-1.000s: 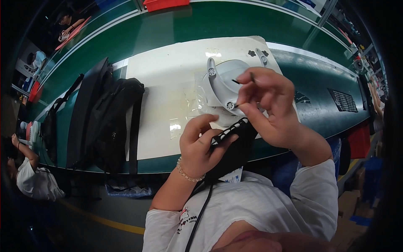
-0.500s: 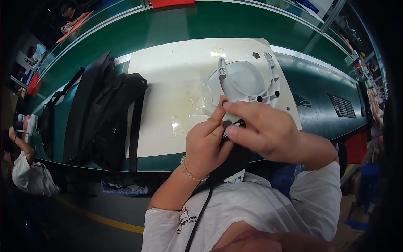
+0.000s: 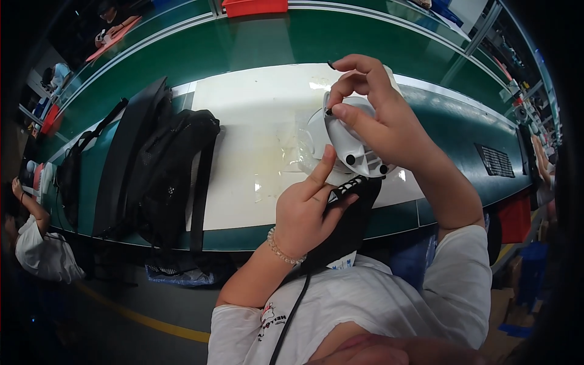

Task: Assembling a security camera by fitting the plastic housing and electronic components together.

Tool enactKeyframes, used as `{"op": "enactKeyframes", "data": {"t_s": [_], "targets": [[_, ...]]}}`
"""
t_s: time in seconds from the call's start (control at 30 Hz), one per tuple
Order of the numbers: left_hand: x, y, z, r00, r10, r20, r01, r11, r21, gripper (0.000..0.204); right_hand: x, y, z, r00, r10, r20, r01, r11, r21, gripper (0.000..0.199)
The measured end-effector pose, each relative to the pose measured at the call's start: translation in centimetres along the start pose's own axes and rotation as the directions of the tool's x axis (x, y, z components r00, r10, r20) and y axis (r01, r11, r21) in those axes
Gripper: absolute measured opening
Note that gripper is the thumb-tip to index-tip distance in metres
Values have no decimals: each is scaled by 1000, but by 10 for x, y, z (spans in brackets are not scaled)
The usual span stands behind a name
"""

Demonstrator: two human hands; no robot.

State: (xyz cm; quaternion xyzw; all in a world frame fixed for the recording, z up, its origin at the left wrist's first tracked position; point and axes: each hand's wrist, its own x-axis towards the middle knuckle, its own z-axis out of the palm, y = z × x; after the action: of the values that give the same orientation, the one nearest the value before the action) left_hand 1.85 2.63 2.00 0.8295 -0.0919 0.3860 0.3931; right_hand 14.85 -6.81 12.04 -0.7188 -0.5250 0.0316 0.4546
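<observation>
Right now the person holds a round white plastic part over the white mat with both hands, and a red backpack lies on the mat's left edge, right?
Not quite. In the head view the backpack is black, not red. The rest holds: left hand and right hand hold the round white plastic part over the white mat.

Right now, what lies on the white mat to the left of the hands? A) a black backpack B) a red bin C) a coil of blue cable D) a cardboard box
A: a black backpack lies across the left end of the white mat, while the left hand and right hand hold a white round plastic part further right.
</observation>
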Motion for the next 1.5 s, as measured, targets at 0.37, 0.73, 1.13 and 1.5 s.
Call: {"op": "enactKeyframes", "data": {"t_s": [0.37,0.73,1.13,1.5], "targets": [[2,1,-1,1000,-20,23,20,1000,9,20,-3,-1,8,977,-189,-102,141,922,-361,40],[2,2,-1,1000,-13,12,13,1000,-22,20,-13,-8,6,880,-474,28,368,643,-672,36],[0,-1,0,1000,1,27,-1,1000,-11,21,-22,9,-43,969,2,-247,-65,966,-250,15],[-1,-1,2,999,-27,20,27,1000,14,26,-36,43,-58,932,349,-101,-326,927,186,13]]}}
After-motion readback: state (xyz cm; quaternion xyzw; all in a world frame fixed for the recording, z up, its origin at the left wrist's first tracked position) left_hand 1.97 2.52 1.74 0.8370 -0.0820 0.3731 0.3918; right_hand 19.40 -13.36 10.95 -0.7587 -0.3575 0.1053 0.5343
